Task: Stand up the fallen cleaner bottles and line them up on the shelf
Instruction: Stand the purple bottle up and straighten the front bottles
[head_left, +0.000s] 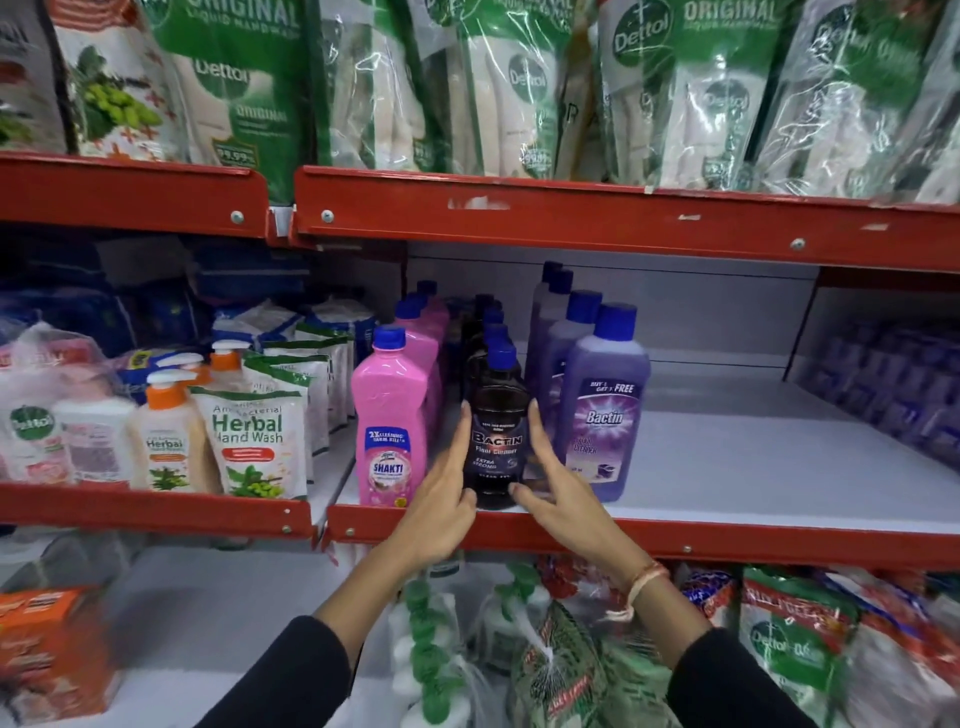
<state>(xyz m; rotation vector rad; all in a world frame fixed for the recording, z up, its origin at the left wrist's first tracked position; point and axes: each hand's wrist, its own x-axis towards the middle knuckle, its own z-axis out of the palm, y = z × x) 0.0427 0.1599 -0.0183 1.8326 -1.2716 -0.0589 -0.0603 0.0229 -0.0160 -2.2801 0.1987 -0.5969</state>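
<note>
The black Bactin floor cleaner bottle (497, 431) stands upright at the front edge of the middle shelf (727, 467), with its blue cap on top. It is the first of a row of dark bottles that goes back into the shelf. The left hand (441, 499) lies against the left side of this bottle, with the fingers stretched upward along it and the thumb near its base. The right hand (556, 483) is on the right side in the same way, one finger pointing up along the bottle and the thumb touching its lower front. Both hands are spread rather wide and flat on the bottle; they press it from two sides more than they close around it.

Just left of the bottle stands the pink Shakti cleaner bottle (388, 415), also upright, at the head of a pink row. Just right stands the purple Bactin cleaner bottle (605, 405), at the head of a purple row. The three front bottles are almost in one line along the red shelf edge (675, 540). The shelf to the right of the purple row is bare white.

On the neighbouring shelf at the left stand Herbal Hand Wash pouches (254, 447) and pump bottles (166, 436). On the upper shelf hang green Dettol refill packs (519, 88). The right wrist wears a thread band (641, 587).
</note>
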